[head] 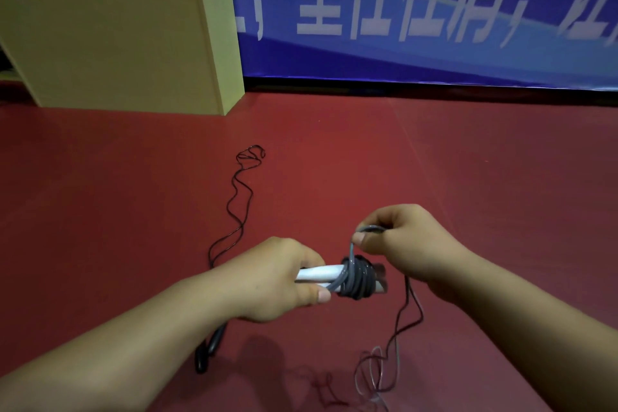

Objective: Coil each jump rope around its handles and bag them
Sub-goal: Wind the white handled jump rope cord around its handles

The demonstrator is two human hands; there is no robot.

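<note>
My left hand [277,281] grips the white handles [321,273] of a jump rope, held level above the red floor. Grey cord [356,278] is coiled in several turns round the handles' right end. My right hand [398,244] pinches a loop of that cord just above the coil. The loose cord [398,338] hangs below my right hand and trails in loops to the floor. A second jump rope lies on the floor: its black cord [239,207] snakes away from me, and its dark handles [209,349] show under my left forearm.
A pale yellow wooden box [127,43] stands on the red floor [434,160] at the far left. A blue banner [401,10] with white characters covers the wall behind. No bag is in view.
</note>
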